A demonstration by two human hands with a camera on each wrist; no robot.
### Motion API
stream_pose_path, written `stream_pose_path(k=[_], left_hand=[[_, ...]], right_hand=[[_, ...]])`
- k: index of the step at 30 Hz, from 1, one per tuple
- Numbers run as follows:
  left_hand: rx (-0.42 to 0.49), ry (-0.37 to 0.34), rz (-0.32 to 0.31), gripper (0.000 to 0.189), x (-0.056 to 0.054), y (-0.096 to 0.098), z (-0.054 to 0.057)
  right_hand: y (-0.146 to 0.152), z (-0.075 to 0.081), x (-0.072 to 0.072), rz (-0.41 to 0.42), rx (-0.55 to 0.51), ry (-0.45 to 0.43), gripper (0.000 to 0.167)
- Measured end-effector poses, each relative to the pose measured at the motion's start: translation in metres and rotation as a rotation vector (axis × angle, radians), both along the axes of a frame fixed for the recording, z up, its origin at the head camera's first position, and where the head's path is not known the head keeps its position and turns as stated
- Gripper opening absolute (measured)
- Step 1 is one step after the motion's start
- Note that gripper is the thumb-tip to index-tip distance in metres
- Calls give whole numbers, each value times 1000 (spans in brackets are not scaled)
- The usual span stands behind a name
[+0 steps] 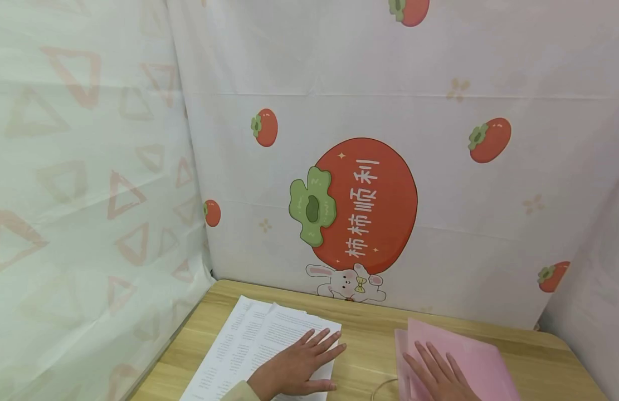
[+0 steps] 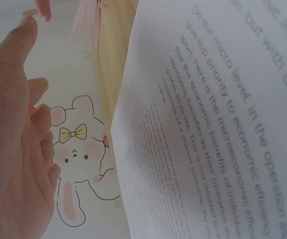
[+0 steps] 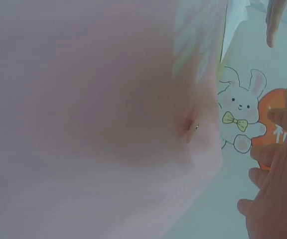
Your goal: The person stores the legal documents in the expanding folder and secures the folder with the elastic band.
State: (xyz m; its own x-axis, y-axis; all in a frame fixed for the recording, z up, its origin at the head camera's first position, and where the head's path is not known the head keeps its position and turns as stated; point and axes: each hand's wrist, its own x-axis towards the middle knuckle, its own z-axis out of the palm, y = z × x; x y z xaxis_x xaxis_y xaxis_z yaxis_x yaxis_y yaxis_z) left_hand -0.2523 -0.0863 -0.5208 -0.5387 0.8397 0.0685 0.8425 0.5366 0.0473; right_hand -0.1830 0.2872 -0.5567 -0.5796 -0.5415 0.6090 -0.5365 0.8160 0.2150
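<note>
In the head view my left hand [image 1: 300,366] is spread, palm down, over the right side of several overlapping printed sheets [image 1: 234,340]. English text shows large on a sheet [image 2: 208,114] in the left wrist view, beside the straight fingers of that hand [image 2: 19,129]. On the right, my other hand [image 1: 439,376] is held flat above a pink plastic folder [image 1: 482,359], fingers extended. The right wrist view has the folder's smooth face [image 3: 83,124] with a small button clasp [image 3: 193,127] near its edge. Neither hand grips anything.
Sheets and folder lie on a wood-grain table [image 1: 361,345], with a thin loop of cord [image 1: 381,385] between them. A white cloth backdrop [image 1: 229,167] printed with persimmons and a rabbit rises behind the table. Another patterned cloth [image 1: 88,195] hangs along the left side.
</note>
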Motion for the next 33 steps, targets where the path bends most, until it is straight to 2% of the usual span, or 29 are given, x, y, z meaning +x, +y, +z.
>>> stream_pose_path(k=[11, 20, 28, 30, 33], left_hand=[[12, -7, 0, 74, 3, -2, -1], [15, -16, 5, 82, 5, 0, -3], [69, 16, -18, 82, 15, 26, -11], [54, 17, -12, 81, 20, 34, -11], [7, -27, 17, 82, 27, 44, -12]], right_hand=[[4, -3, -3, 18, 2, 60, 98], [2, 0, -2, 16, -8, 51, 100], [9, -1, -3, 73, -51, 15, 96], [10, -3, -4, 116, -65, 16, 93], [11, -5, -8, 197, -58, 39, 85]])
